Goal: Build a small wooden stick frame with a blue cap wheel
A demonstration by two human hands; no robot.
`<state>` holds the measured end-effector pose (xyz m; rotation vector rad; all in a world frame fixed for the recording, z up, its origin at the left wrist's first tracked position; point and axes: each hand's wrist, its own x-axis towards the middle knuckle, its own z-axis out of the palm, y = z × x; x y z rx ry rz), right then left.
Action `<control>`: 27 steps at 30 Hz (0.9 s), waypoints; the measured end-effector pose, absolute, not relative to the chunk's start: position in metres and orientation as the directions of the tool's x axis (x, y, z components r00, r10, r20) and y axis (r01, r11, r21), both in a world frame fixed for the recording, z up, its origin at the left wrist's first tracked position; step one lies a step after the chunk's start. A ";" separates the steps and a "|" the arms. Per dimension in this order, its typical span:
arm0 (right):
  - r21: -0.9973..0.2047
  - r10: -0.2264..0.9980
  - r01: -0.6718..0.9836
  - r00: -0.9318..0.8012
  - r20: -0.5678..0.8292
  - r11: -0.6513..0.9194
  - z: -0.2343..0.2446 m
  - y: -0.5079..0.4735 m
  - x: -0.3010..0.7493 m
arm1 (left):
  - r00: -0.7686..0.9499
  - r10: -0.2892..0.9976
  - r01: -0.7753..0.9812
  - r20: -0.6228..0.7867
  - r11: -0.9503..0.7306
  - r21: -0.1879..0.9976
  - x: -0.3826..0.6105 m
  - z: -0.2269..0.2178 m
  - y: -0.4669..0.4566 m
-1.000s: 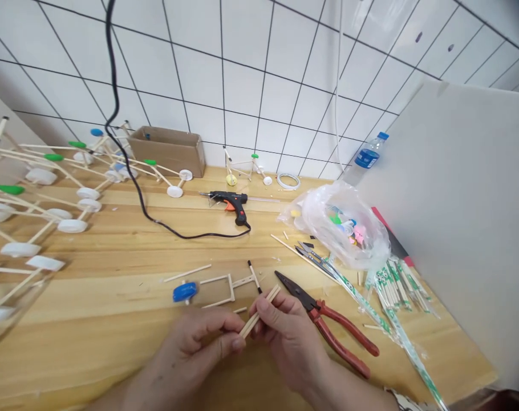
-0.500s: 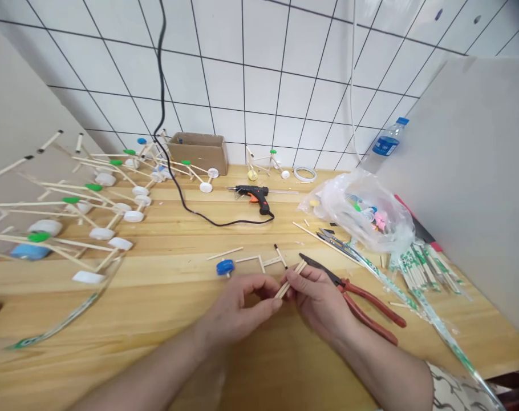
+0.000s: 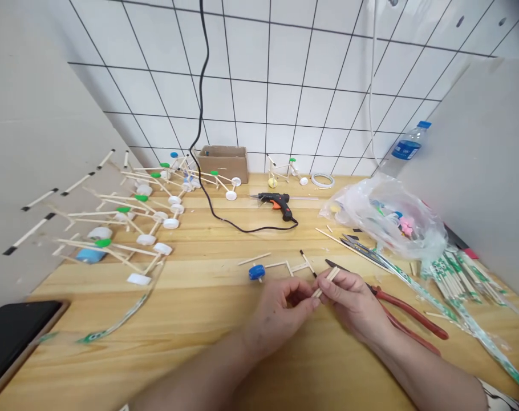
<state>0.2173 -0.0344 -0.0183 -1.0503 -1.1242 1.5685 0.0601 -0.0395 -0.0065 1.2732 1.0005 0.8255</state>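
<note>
Short wooden sticks (image 3: 333, 274), held together in a small bundle, slant between my two hands. My right hand (image 3: 356, 299) pinches them between thumb and fingers. At their lower end, the thumb and fingertips of my left hand (image 3: 283, 311) are closed on them. Just beyond lie a small frame of joined sticks (image 3: 288, 266) with a black-tipped crosspiece, a blue wheel-like piece (image 3: 256, 272) and a loose stick (image 3: 254, 259). Red-handled pliers (image 3: 411, 308) lie beside and partly behind my right hand.
Behind are a black glue gun (image 3: 276, 201) with its cord, a cardboard box (image 3: 223, 164) and a tape roll (image 3: 323, 180). Several stick-built models (image 3: 144, 228) stand left, near a phone (image 3: 20, 337). A plastic bag (image 3: 379, 211), wrapped sticks (image 3: 454, 279) and a bottle (image 3: 407, 148) are right.
The view has swung left, so the table's contents appear further right and more of the phone shows. Both hands keep hold of the sticks with almost the same grip.
</note>
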 end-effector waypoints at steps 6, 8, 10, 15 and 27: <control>-0.982 0.958 -0.131 -0.269 -0.097 -0.136 -0.020 -0.036 0.223 | 0.355 0.925 0.087 -0.138 0.115 0.990 0.062 -0.009 -0.044; -0.981 0.952 -0.131 -0.290 -0.103 -0.146 -0.019 -0.036 0.223 | 0.347 0.928 0.142 -0.139 0.094 0.985 0.061 -0.008 -0.045; -0.978 0.946 -0.139 -0.304 -0.109 -0.157 -0.018 -0.035 0.223 | 0.337 0.934 0.183 -0.123 0.063 0.981 0.060 -0.007 -0.045; -0.978 0.959 -0.157 -0.269 -0.091 -0.137 -0.019 -0.033 0.227 | 0.327 0.944 0.270 -0.036 -0.057 0.961 0.060 -0.009 -0.045; -0.967 0.989 -0.242 -0.146 -0.038 -0.073 -0.020 -0.027 0.226 | 0.252 0.960 0.334 0.121 -0.204 0.920 0.054 -0.024 -0.045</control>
